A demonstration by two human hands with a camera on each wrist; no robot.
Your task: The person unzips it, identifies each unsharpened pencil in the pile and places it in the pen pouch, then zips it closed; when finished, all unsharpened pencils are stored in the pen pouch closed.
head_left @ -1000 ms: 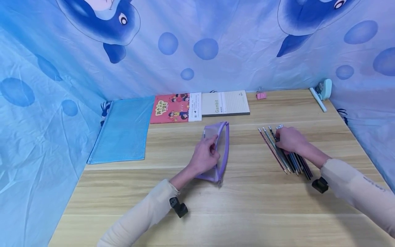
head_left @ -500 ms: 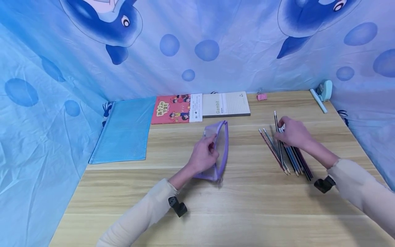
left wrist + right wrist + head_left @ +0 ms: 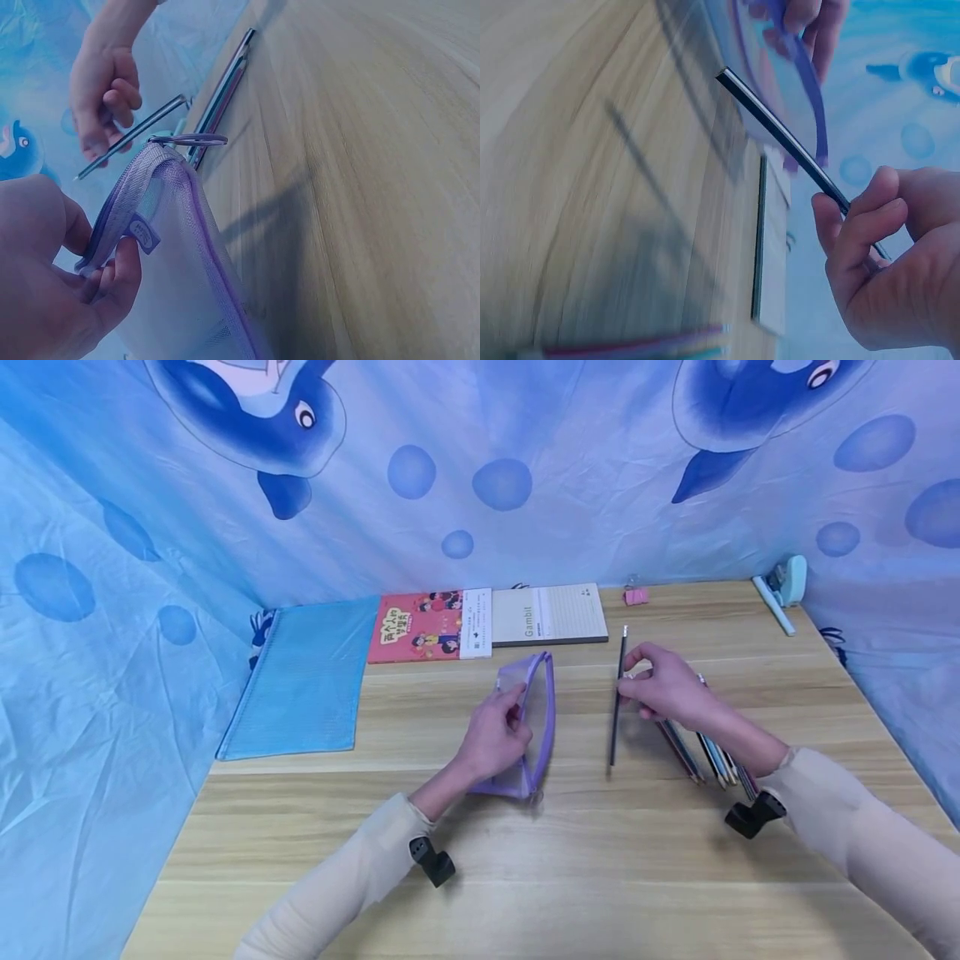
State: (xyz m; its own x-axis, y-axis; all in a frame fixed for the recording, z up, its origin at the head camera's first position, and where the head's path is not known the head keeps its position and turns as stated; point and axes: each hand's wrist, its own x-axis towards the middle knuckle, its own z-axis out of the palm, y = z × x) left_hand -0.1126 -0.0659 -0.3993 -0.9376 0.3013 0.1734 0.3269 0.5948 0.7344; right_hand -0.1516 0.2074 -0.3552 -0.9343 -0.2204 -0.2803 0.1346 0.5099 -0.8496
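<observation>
My left hand (image 3: 495,737) pinches one zipped edge of a see-through purple pencil case (image 3: 550,727). The case's mouth is spread, and a small tag (image 3: 144,233) shows on its edge in the left wrist view. Between thumb and fingers, my right hand (image 3: 666,685) holds a dark pencil (image 3: 615,731), raised off the table to the right of the case. In the right wrist view the pencil (image 3: 780,136) slants across in front of the case. Several more pencils (image 3: 717,762) lie loosely side by side under the right forearm, partly hidden by it.
Along the back lie a blue mesh folder (image 3: 300,681), a pink book (image 3: 412,627), a notepad (image 3: 551,612) and a pink binder clip (image 3: 636,597). A light blue pen-like stick (image 3: 774,604) and a pale blue stapler-like item (image 3: 792,578) sit at the back right corner.
The right hand has drawn a dark pencil out of the group, lifted it and carried it left toward the case. The left hand stays at the case's edge.
</observation>
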